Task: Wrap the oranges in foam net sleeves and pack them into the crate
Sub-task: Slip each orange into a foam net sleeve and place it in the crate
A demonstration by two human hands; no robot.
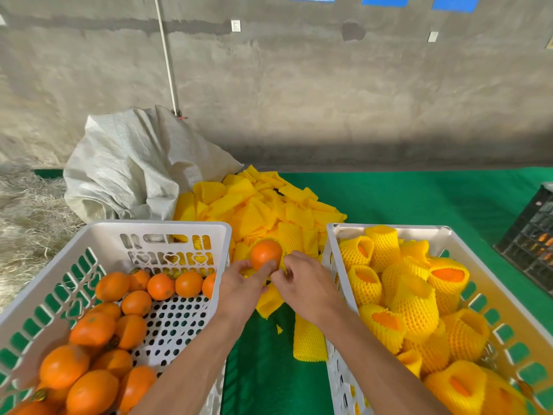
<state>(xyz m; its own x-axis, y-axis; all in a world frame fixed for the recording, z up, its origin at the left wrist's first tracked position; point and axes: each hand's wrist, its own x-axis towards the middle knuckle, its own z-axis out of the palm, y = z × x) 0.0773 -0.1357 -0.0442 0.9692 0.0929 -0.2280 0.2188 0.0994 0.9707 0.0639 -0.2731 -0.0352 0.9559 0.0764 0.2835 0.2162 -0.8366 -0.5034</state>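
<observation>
Left hand (239,284) holds a smooth orange (266,253) (glossy, bare).

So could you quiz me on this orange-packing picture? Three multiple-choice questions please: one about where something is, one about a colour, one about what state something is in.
1. Where are the wrapped oranges?
A. in the white crate on the right
B. in the white crate on the left
C. on the straw

2. What colour is the cloth under the crates?
A. red
B. green
C. white

3. What is the left hand doing?
A. hanging idle
B. lying flat on the cloth
C. holding a bare orange

Answers:
1 A: the right crate holds the netted fruit; the left crate holds bare oranges.
2 B: green shows between and behind the crates.
3 C: its fingers curl round the orange, while the right hand pinches a foam net sleeve.
</observation>
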